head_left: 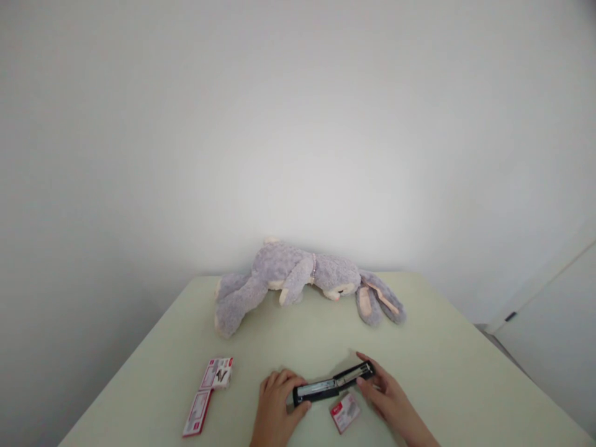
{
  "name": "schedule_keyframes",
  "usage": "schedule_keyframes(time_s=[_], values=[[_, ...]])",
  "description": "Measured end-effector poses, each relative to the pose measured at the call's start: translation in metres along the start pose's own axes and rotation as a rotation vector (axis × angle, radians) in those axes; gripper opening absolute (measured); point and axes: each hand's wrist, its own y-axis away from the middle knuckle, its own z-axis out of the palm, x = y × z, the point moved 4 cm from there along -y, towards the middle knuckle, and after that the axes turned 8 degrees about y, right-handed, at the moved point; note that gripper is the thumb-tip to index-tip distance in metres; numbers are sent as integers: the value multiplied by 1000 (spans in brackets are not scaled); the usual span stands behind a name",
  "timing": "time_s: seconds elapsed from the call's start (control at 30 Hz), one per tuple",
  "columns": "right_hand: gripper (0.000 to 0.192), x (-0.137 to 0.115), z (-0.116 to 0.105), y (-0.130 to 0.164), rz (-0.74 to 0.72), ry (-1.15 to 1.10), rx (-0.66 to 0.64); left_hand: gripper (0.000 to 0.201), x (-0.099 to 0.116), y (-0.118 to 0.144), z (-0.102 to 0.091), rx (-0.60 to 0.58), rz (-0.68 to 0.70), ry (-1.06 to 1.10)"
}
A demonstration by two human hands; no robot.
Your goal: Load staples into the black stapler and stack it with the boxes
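Note:
A black stapler (336,382) is spread wide at its hinge, its metal inside facing up, low in the middle of the head view. My left hand (279,400) grips its left end between thumb and fingers. Around the right end, the fingers and thumb of my right hand (384,394) are closed. Just below the hinge lies a small red and white staples box (345,412) on the table, close to my right hand.
To the left lie an opened red and white carton with a stapler picture (217,373) and its red-edged lid part (198,412). A grey plush rabbit (284,267) lies on its side along the back of the pale green table (298,335), against the white wall (298,124).

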Motion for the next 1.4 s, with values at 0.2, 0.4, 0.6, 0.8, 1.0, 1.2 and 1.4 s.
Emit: schedule_keyframes(time_s=[0.2, 0.4, 0.6, 0.8, 1.0, 1.2, 1.4], values=[[26, -90, 16, -14, -266, 317, -173, 30, 0, -1, 0, 1, 7, -5], [18, -115, 51, -20, -362, 636, -251, 32, -4, -1, 3, 5, 13, -6], [23, -109, 78, -27, -391, 742, -300, 29, -1, 0, 3, 21, 10, -5], [29, -105, 80, -32, -367, 757, -254, 37, -6, 6, 3, 48, 29, 14], [29, -95, 65, -50, -309, 696, -150, 21, 39, 2, 93, -392, 230, 102], [29, -66, 33, -55, -204, 578, -9, 57, 42, -10, 83, -422, 194, 92], [45, -36, 29, -31, -109, 445, 72, 95, 1, 2, 10, -326, 66, 12]])
